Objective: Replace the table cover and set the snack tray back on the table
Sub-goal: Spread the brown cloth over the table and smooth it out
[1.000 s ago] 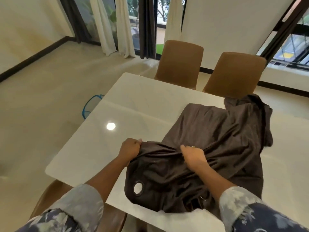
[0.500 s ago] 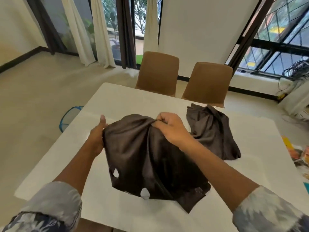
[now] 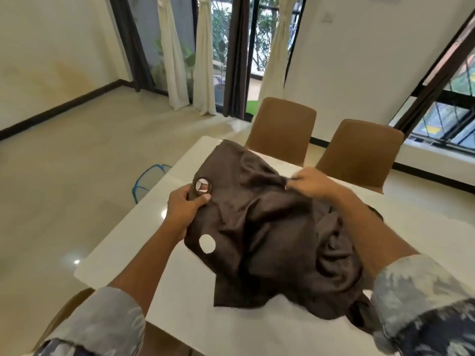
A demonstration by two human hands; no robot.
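Two tan chairs [image 3: 321, 140] (pushed in), cream walls [image 3: 51, 47], draped windows [image 3: 205, 47].

One head camera only — it looks forward and down from the near edge of the table [image 3: 231, 332], close over it.

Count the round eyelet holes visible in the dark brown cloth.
2. One ringed eyelet hole sits by the left hand, near the thumb. A second eyelet hole lies lower, near the dark brown cloth's left edge over the white table. Folds may hide more.
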